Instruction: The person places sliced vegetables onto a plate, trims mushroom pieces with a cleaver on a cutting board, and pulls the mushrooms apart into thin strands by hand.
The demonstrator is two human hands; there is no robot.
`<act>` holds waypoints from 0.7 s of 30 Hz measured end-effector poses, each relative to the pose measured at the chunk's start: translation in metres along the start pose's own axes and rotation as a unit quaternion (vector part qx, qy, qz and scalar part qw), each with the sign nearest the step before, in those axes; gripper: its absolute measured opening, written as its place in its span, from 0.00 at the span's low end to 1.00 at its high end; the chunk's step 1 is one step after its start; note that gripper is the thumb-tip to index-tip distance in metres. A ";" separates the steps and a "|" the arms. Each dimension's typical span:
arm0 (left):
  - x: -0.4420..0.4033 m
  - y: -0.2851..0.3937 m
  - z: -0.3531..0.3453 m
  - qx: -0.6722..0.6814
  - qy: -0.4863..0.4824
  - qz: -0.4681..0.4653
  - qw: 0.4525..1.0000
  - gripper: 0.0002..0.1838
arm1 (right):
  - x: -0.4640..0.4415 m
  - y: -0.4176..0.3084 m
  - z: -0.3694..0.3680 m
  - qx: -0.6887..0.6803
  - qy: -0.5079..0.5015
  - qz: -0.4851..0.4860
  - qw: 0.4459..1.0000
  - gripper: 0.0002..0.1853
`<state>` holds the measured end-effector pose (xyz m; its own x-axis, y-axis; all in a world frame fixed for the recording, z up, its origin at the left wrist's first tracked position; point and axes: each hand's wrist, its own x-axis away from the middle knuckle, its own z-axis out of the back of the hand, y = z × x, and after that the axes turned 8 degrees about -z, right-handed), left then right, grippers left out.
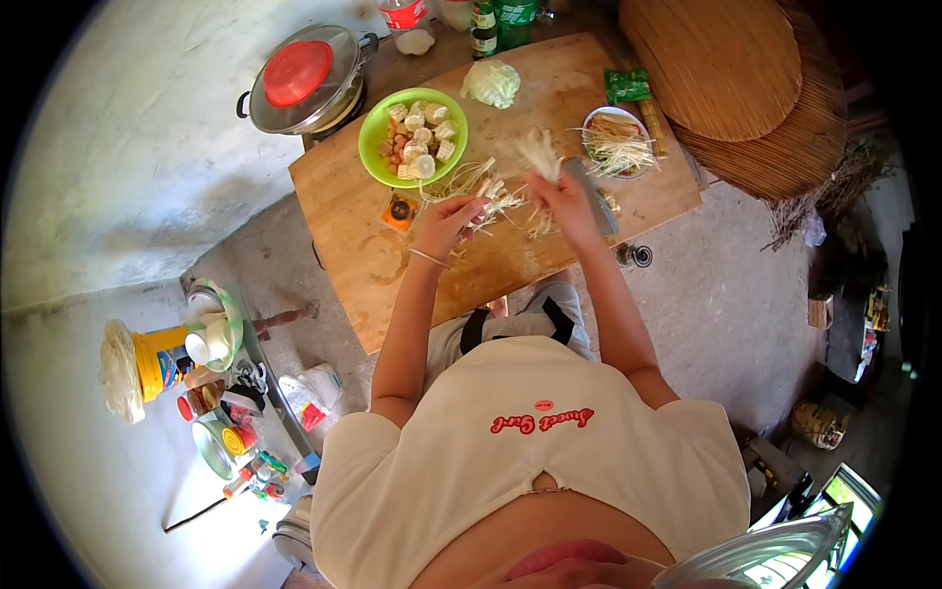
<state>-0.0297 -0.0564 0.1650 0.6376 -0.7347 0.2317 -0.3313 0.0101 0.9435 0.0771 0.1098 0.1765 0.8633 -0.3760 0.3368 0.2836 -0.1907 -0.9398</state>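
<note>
Pale, thin strands, perhaps shredded mushroom (502, 199), lie on the wooden board between my hands. My left hand (449, 224) pinches some of them at its fingertips. Above my right hand (564, 203) a blurred pale tuft (539, 154) sticks up from its closed fingers. A flat metal blade (599, 204) lies just right of that hand. Beyond my left hand stands a green bowl (379, 122) with white chunks and small brownish pieces. An orange packet (399, 211) is left of the strands. More strands fill a white bowl (622, 143) at the right.
The wooden board (343, 245) also bears a cabbage piece (491, 83), a green packet (626, 85) and a stick-like bundle (653, 128). A lidded pan (306, 83) stands at the back left, bottles (514, 22) behind, round woven mats (726, 64) at the right.
</note>
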 end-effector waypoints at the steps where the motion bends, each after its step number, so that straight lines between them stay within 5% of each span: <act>1: 0.000 0.002 -0.001 -0.008 0.009 0.003 1.000 0.13 | 0.001 -0.006 0.004 -0.040 0.046 0.013 0.998 0.09; 6: 0.001 0.003 -0.001 -0.001 0.025 0.010 1.000 0.13 | 0.002 -0.017 0.015 -0.057 0.112 0.004 0.992 0.10; 8: 0.000 0.004 -0.002 0.025 0.019 0.021 0.999 0.14 | -0.005 -0.002 0.005 0.160 0.116 0.152 0.969 0.12; 17: 0.000 0.002 -0.007 0.016 0.028 -0.020 0.999 0.15 | 0.000 0.008 -0.028 0.102 -0.027 0.018 0.994 0.15; 21: -0.001 -0.002 -0.005 0.010 0.017 -0.039 0.999 0.15 | -0.008 0.019 -0.027 0.109 -0.030 0.091 0.989 0.15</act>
<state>-0.0261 -0.0519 0.1644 0.6849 -0.7095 0.1656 -0.2928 -0.0599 0.9543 0.0642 0.0849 0.1574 0.9294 -0.3313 0.1625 0.1984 0.0774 -0.9771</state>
